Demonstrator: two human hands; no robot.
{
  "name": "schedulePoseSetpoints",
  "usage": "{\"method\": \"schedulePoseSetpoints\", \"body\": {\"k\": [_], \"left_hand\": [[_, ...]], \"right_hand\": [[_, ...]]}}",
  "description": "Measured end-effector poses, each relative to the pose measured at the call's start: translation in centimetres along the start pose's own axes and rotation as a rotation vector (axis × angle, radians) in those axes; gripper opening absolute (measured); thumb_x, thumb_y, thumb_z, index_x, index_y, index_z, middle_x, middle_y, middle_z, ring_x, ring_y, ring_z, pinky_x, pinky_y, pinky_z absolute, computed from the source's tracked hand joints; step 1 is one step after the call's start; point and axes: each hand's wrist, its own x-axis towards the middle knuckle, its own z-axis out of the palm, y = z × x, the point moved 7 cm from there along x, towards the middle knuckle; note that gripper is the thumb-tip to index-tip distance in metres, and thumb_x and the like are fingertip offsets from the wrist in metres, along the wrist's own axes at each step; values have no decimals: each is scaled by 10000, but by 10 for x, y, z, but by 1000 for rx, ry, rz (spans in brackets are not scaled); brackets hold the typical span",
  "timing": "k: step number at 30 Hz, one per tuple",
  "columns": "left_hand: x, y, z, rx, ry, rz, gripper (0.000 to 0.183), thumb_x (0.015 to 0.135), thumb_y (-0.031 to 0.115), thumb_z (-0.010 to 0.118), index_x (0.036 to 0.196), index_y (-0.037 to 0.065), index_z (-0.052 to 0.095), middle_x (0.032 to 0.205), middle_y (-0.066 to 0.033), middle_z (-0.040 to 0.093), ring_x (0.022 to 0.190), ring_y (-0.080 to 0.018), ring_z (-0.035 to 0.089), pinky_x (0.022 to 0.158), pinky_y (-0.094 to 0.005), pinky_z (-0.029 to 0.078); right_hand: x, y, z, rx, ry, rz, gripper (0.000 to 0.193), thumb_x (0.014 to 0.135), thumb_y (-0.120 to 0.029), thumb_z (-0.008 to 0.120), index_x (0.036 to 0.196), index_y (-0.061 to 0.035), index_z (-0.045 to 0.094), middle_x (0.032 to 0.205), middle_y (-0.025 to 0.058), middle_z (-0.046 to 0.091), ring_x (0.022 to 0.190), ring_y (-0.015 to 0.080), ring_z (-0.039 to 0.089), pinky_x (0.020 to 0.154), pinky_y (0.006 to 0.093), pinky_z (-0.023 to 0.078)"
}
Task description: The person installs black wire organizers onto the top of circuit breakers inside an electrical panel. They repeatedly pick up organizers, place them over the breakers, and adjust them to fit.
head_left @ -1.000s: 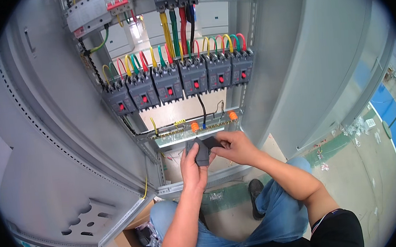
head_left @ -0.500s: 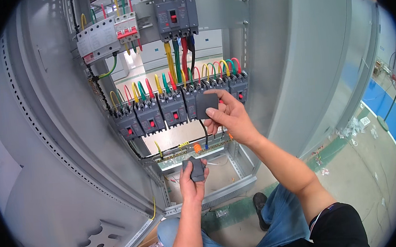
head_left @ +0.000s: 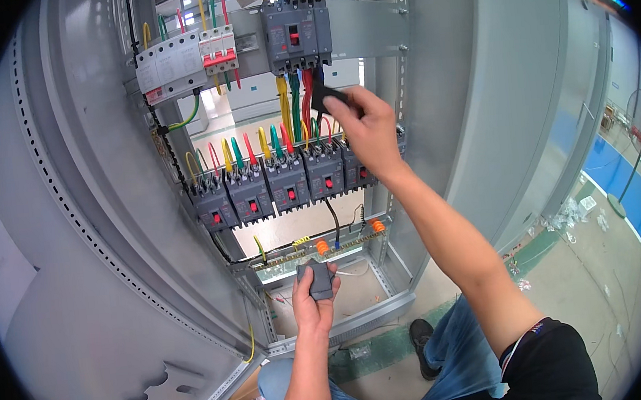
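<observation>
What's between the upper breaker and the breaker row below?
In the head view, yellow, green and red cables run down that stretch; the right hand holds a dark flat piece beside them in the picture.

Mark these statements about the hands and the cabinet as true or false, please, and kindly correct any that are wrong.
1. The right hand holds a flat black piece. True.
2. The left hand is empty. False: it holds a dark grey rectangular piece.
3. The orange insulators sit above the row of moulded-case circuit breakers. False: they sit below that row.
4. The upper moulded-case circuit breaker has a red toggle. True.
5. The two hands touch each other. False: they are apart, the right one higher in the picture.
</observation>
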Motion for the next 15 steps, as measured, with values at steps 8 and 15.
{"method": "schedulePoseSetpoints", "body": {"k": [8,15], "left_hand": [[-2,4,-1,1,8,5,315,1050,222,641,1282,41,528,1222,-212,682,1114,-339,721,800,-408,664],[-4,4,0,4,-7,-8,307,1054,212,631,1298,63,521,1213,-192,684,1118,-330,721,800,-416,657]], "right_hand": [[36,10,29,-7,92,-60,213,935,-118,695,1054,17,581,726,194,665,641,327,671,621,413,513],[36,14,32,-108,108,-107,206,934,-100,671,1052,14,546,770,252,684,751,473,697,665,503,537]]}}
